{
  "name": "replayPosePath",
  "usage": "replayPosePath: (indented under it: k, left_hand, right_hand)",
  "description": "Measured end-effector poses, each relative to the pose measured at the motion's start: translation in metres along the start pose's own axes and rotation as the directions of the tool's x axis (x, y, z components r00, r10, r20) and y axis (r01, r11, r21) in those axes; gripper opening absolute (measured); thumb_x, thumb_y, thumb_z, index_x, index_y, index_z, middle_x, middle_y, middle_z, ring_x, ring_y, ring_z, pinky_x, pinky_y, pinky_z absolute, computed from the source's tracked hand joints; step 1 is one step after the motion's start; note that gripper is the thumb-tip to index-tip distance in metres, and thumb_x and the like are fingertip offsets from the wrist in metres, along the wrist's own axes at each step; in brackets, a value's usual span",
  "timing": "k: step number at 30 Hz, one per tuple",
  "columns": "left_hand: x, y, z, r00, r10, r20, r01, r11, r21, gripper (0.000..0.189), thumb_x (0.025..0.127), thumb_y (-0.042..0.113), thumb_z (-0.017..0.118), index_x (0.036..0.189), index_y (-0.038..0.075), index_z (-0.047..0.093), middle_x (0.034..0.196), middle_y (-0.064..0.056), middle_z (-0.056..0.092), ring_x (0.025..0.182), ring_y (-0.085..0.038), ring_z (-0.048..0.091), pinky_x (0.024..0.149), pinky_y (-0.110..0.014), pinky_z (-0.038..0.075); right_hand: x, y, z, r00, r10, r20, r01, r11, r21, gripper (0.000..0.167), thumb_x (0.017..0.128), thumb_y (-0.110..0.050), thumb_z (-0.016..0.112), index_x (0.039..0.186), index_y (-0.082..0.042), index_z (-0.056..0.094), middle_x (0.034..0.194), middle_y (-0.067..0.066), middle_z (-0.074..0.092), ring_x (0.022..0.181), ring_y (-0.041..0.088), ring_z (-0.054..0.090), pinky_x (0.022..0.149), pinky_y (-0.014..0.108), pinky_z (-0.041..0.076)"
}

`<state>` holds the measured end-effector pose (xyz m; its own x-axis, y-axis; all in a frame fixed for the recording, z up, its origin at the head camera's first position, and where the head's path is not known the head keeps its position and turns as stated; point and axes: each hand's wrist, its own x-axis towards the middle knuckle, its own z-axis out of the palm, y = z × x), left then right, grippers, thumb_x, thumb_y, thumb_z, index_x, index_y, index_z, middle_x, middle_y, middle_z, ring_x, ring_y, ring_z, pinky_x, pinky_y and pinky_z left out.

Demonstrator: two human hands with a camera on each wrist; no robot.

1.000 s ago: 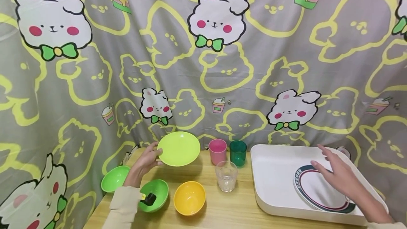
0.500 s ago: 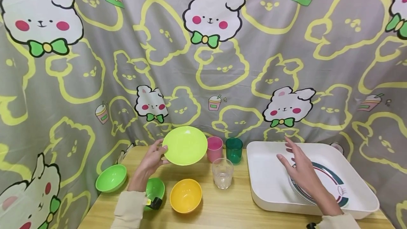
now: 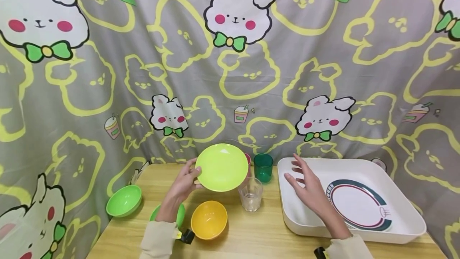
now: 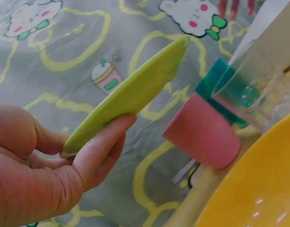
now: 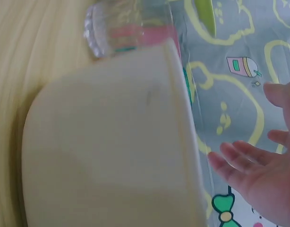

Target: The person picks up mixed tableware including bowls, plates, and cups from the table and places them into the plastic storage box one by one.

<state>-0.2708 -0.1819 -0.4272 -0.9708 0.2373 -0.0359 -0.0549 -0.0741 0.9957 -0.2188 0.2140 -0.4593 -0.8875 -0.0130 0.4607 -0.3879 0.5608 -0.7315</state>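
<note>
A lime-green plate (image 3: 223, 167) is held up above the table by my left hand (image 3: 186, 182), which pinches its left rim, thumb on the upper face and fingers beneath. In the left wrist view the plate (image 4: 121, 104) appears edge-on, clear of the pink cup (image 4: 204, 132). My right hand (image 3: 305, 184) hovers over the left side of a white tray (image 3: 298, 207), its fingers spread and holding nothing. Inside that tray lies a white plate (image 3: 355, 207) with a dark green and red rim. The right wrist view shows the same hand (image 5: 263, 175) beyond the tray's wall.
Behind the lime plate the pink cup is mostly hidden. A teal cup (image 3: 263, 168) and a clear cup (image 3: 250, 195) stand left of the tray. An orange bowl (image 3: 209, 220) and two green bowls, one at far left (image 3: 123, 201), sit on the wooden table (image 3: 266, 231). A patterned curtain (image 3: 201, 67) hangs behind.
My left hand has carried the lime plate rightward, so it now covers much of the pink cup. My right hand has moved left, from over the white plate to the tray's left side.
</note>
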Motion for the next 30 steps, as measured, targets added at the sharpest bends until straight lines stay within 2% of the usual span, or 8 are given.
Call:
replayPosePath:
  k: [3,9,14,17,21,25,30]
  left_hand:
    - [0.000,-0.004,0.007,0.999,-0.002,0.035,0.002,1.000,0.006,0.046,0.111,0.008,0.040,0.154,0.002,0.027,0.108,-0.015,0.057,0.092,-0.021,0.068,0.073,-0.035,0.062]
    - [0.001,-0.013,0.021,0.998,-0.007,0.060,0.007,1.000,-0.006,0.045,0.110,0.006,0.040,0.153,0.000,0.028,0.104,-0.013,0.057,0.088,-0.017,0.066,0.068,-0.030,0.061]
    - [0.006,-0.014,0.038,0.997,0.010,0.079,-0.009,1.000,-0.022,0.044,0.110,0.006,0.042,0.152,0.001,0.031,0.106,-0.013,0.057,0.087,-0.017,0.065,0.068,-0.031,0.060]
    - [0.006,-0.016,0.047,0.995,0.013,0.097,-0.009,0.999,-0.033,0.044,0.109,0.006,0.043,0.152,0.002,0.032,0.107,-0.014,0.057,0.087,-0.017,0.065,0.068,-0.032,0.060]
    - [0.006,-0.020,0.055,0.992,0.009,0.129,-0.001,0.998,-0.061,0.044,0.109,0.005,0.044,0.151,0.001,0.032,0.108,-0.014,0.056,0.088,-0.017,0.065,0.070,-0.033,0.060]
    - [0.006,-0.023,0.061,0.990,0.017,0.143,-0.005,0.997,-0.083,0.045,0.109,0.005,0.043,0.152,0.002,0.031,0.111,-0.015,0.057,0.087,-0.018,0.065,0.070,-0.035,0.060]
    - [0.007,-0.025,0.069,0.987,0.029,0.155,-0.015,0.996,-0.088,0.044,0.109,0.004,0.042,0.152,0.003,0.031,0.116,-0.017,0.057,0.088,-0.019,0.067,0.071,-0.037,0.061]
  right_hand:
    - [0.004,-0.005,0.014,1.000,0.010,0.027,-0.011,0.999,0.030,0.070,0.101,-0.023,0.069,0.159,-0.010,0.032,0.143,0.025,0.053,0.125,0.045,0.057,0.090,0.057,0.057]
    - [0.006,-0.017,0.041,0.994,0.064,0.087,-0.071,0.994,0.078,0.073,0.101,-0.034,0.068,0.160,-0.014,0.030,0.143,0.022,0.054,0.127,0.042,0.058,0.093,0.055,0.057]
    - [0.008,-0.024,0.053,0.990,0.079,0.115,-0.094,0.986,0.136,0.075,0.101,-0.037,0.066,0.162,-0.015,0.027,0.145,0.021,0.053,0.127,0.040,0.058,0.095,0.056,0.055]
    - [0.009,-0.027,0.056,0.987,0.097,0.127,-0.117,0.979,0.167,0.076,0.101,-0.037,0.067,0.162,-0.015,0.027,0.145,0.022,0.052,0.126,0.039,0.059,0.095,0.052,0.056]
    - [0.009,-0.027,0.058,0.982,0.130,0.133,-0.155,0.968,0.196,0.076,0.101,-0.031,0.069,0.161,-0.008,0.029,0.141,0.023,0.055,0.120,0.036,0.062,0.089,0.039,0.059]
    - [0.008,-0.028,0.057,0.978,0.165,0.130,-0.190,0.958,0.216,0.071,0.100,-0.018,0.068,0.158,-0.001,0.031,0.133,0.024,0.058,0.112,0.034,0.066,0.079,0.027,0.060]
    - [0.006,-0.030,0.053,0.969,0.202,0.139,-0.231,0.942,0.243,0.066,0.099,-0.003,0.062,0.157,0.002,0.032,0.129,0.026,0.058,0.108,0.033,0.069,0.073,0.025,0.060]
